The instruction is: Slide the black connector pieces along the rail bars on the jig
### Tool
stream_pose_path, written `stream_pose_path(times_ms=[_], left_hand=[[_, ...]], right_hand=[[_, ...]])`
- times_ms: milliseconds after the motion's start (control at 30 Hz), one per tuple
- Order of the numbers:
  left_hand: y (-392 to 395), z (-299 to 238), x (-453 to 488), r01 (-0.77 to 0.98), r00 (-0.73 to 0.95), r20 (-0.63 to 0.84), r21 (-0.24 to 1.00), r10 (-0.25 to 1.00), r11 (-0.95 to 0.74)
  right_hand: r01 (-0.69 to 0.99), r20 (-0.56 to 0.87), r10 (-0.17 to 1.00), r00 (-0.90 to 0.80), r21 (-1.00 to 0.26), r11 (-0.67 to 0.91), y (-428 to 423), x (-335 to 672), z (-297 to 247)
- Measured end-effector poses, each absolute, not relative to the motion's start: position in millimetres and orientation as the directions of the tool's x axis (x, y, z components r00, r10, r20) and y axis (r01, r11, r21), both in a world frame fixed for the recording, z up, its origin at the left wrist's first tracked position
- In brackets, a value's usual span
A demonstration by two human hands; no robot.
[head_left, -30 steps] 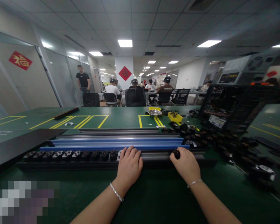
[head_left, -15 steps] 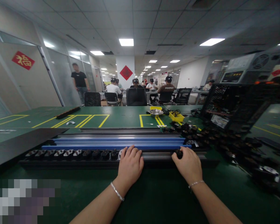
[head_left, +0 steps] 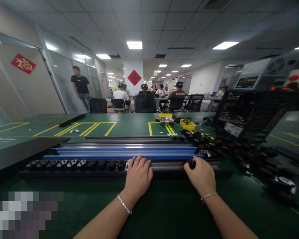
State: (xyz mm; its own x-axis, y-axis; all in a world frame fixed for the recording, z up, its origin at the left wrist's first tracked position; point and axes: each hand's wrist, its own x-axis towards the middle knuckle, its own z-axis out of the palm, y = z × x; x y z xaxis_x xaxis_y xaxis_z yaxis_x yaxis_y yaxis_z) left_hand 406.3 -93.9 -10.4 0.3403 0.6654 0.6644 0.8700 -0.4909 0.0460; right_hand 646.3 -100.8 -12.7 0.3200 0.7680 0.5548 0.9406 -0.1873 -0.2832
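A long black rail (head_left: 164,167) lies across the green table in front of me, with a row of small black parts (head_left: 77,163) seated along its left half. My left hand (head_left: 138,177) rests on the rail just right of that row, fingers curled over its edge. My right hand (head_left: 201,176) is closed on a small black part (head_left: 190,163) at the rail further right. Behind the rail lie blue rails (head_left: 124,152) and grey ones.
A heap of loose black parts (head_left: 229,149) spreads to the right, beside a black mesh crate (head_left: 249,113). A metal bowl (head_left: 165,119) and yellow bins (head_left: 187,124) stand further back. A dark panel (head_left: 17,151) lies at left. People sit at far tables; one stands at left.
Both hands have stayed on the rail. The standing person in the background has walked leftward.
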Motion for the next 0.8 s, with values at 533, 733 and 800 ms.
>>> stream_pose_path(times_ms=[533, 733, 800], left_hand=[[-93.9, -10.1, 406.9, 0.872, 0.333, 0.655, 0.06, 0.679, -0.486], [-93.9, -10.1, 406.4, 0.87, 0.337, 0.657, 0.057, 0.675, -0.49], [-94.0, -10.1, 406.2, 0.869, 0.338, 0.656, 0.058, 0.675, -0.492]], right_hand=[[0.934, 0.555, 0.765, 0.325, -0.313, -0.17, -101.1, 649.4, -13.2], [0.923, 0.537, 0.767, 0.353, -0.336, -0.19, -101.1, 651.4, -12.9], [0.917, 0.526, 0.768, 0.366, -0.344, -0.202, -101.2, 652.5, -12.5]])
